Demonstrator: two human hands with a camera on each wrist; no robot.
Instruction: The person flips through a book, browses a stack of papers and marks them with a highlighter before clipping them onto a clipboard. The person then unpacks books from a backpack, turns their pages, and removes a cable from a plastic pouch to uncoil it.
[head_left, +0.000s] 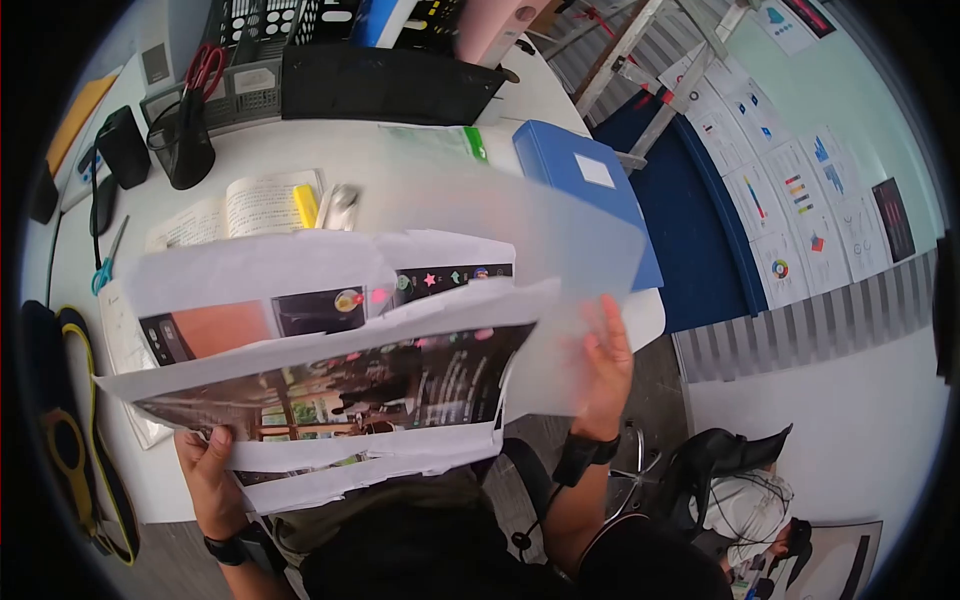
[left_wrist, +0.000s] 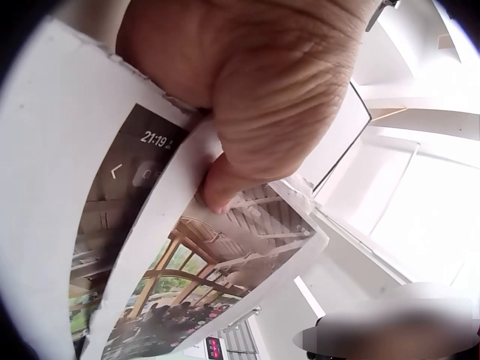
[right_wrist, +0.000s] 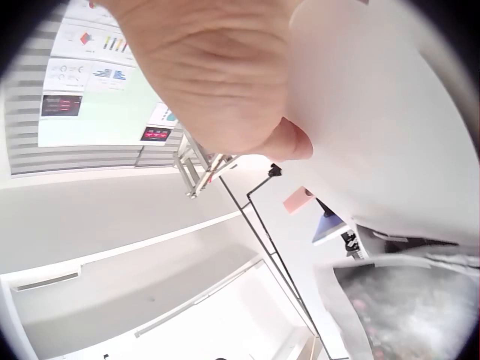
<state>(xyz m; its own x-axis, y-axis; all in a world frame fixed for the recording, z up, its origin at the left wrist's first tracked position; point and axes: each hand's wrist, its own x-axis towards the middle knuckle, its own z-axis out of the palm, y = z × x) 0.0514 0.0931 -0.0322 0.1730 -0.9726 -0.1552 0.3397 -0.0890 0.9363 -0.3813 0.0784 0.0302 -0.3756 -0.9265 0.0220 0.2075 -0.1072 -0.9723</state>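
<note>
My left hand (head_left: 205, 470) grips the lower left of several printed paper sheets (head_left: 330, 400), its thumb (left_wrist: 221, 191) on top of a colour photo. The sheets have uneven white edges and overlap, raised over the front of the desk. On the other side, my right hand (head_left: 605, 375) pinches the edge of a translucent plastic folder (head_left: 585, 235), which spreads out behind and beside the papers. The right thumb (right_wrist: 292, 142) lies against the folder's pale surface in the right wrist view. Some right fingers show only blurred through the plastic.
A blue file box (head_left: 555, 150) lies at the desk's right edge. Behind the papers are an open book (head_left: 265, 205) and a yellow highlighter (head_left: 305, 205). Teal scissors (head_left: 105, 270) lie left, near a black pen holder (head_left: 182, 150). A person sits behind at lower right.
</note>
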